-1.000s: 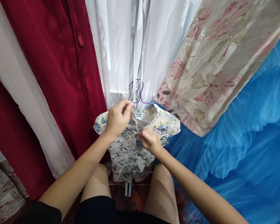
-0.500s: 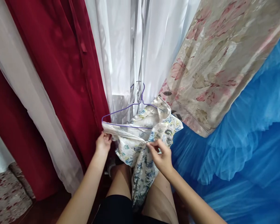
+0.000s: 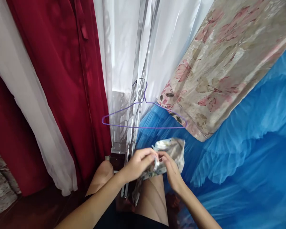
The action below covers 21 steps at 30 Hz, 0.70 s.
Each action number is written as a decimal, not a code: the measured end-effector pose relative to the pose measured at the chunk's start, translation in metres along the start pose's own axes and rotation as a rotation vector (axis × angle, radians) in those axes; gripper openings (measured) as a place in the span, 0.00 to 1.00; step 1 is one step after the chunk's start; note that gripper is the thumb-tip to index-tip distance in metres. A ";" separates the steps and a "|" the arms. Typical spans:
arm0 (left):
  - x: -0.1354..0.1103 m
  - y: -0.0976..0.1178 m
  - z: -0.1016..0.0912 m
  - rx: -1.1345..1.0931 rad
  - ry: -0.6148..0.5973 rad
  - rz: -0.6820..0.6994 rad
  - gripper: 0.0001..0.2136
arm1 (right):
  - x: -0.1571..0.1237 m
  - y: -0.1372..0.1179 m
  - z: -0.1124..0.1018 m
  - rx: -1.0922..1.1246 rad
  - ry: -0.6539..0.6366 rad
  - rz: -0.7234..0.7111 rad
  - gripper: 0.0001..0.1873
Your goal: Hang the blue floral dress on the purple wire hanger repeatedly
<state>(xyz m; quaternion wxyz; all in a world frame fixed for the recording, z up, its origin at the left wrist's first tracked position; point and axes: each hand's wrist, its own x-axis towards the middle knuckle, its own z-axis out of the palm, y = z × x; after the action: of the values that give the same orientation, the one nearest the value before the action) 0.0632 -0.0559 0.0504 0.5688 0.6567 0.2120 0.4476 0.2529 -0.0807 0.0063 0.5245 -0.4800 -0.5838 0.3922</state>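
Observation:
A small blue-flowered garment point(image 3: 169, 150) hangs bunched between my two hands, above my knees. My left hand point(image 3: 138, 162) is closed on its left side. Close beside it, my right hand point(image 3: 169, 166) pinches the same cloth, the fingertips of both hands nearly touching. Above them a purple wire hanger point(image 3: 143, 121) hangs bare from a silvery metal rail point(image 3: 141, 86).
Dark red curtains point(image 3: 69, 79) and white sheer curtains point(image 3: 26, 105) hang at the left. A pink-flowered beige cloth point(image 3: 219, 66) slants across the upper right. Blue netting point(image 3: 248, 149) fills the lower right. My bare knees and dark shorts are below.
The flowered garment has come off the purple hanger, which now hangs bare. Both hands have dropped lower and come together on the bunched cloth.

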 end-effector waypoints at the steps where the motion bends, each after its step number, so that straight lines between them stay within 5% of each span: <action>1: -0.004 0.008 0.007 0.141 -0.079 0.031 0.14 | 0.004 -0.009 0.008 0.118 -0.078 0.109 0.35; 5: -0.017 0.020 0.008 0.469 -0.099 0.097 0.12 | 0.010 -0.025 0.033 0.560 -0.500 0.616 0.45; 8: -0.023 0.019 -0.013 0.508 0.033 0.084 0.12 | 0.004 -0.024 0.047 0.725 -0.709 0.734 0.38; 12: -0.035 0.014 -0.040 0.399 0.029 0.091 0.15 | -0.003 -0.034 0.052 0.835 -0.682 0.762 0.38; 14: -0.045 0.006 -0.051 0.305 -0.107 0.015 0.22 | 0.000 -0.047 0.045 0.820 -0.651 0.711 0.36; 18: -0.072 -0.019 -0.070 0.317 -0.451 -0.184 0.19 | 0.011 -0.083 0.012 0.610 -0.781 0.497 0.23; 21: -0.087 -0.021 -0.078 0.398 -0.471 -0.119 0.13 | 0.017 -0.106 -0.008 0.445 -0.780 0.398 0.16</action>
<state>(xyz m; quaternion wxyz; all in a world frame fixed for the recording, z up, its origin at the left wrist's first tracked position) -0.0407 -0.0752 -0.0034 0.4878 0.8271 0.1960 0.1988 0.2449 -0.0896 0.1132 0.2714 -0.2761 -0.5356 0.7505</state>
